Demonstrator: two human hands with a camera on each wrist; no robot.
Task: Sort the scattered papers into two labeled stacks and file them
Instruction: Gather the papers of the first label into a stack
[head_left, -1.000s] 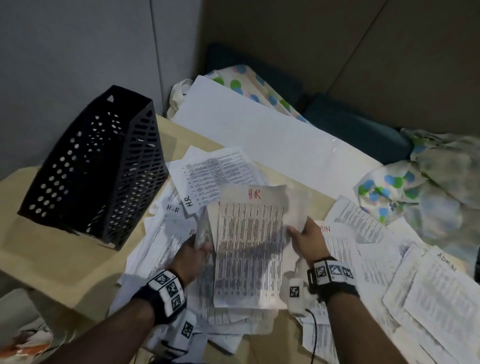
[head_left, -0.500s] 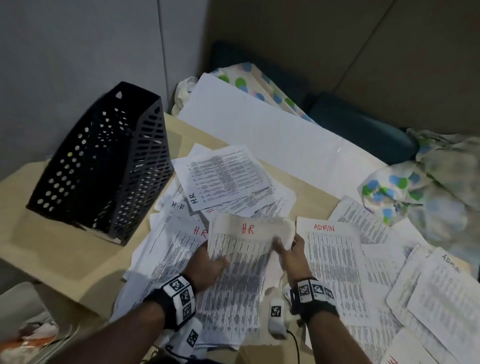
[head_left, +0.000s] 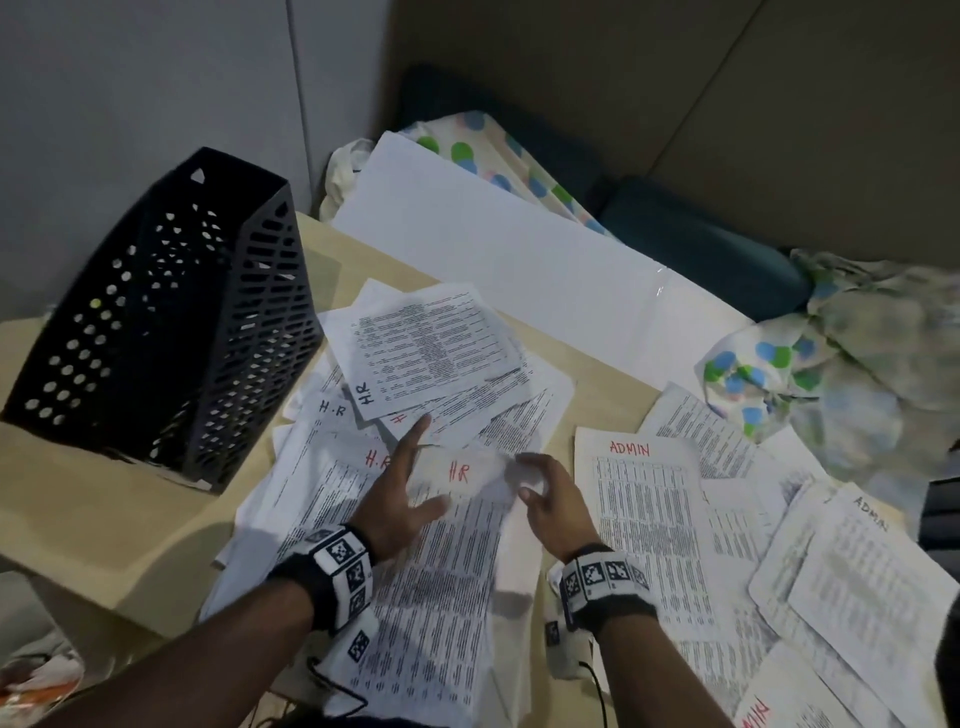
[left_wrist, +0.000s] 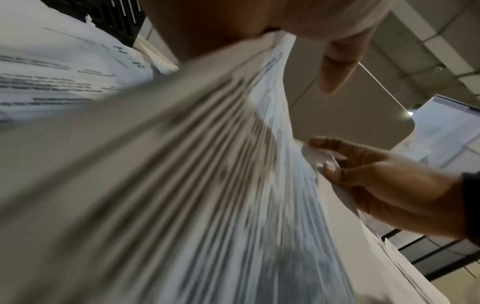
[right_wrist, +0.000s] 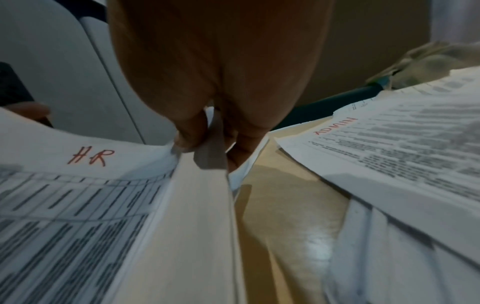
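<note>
Thin, floppy HR sheet (head_left: 457, 519): right hand (head_left: 550, 499) pinches its top corner, left hand (head_left: 400, 493) rests spread on it; best lifted by both edges.

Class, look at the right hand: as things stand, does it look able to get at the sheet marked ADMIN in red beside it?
Probably yes. The ADMIN sheet lies face up just right of the right hand with nothing on top, but that hand pinches the corner of the HR sheet, so it would need to let go first.
</note>
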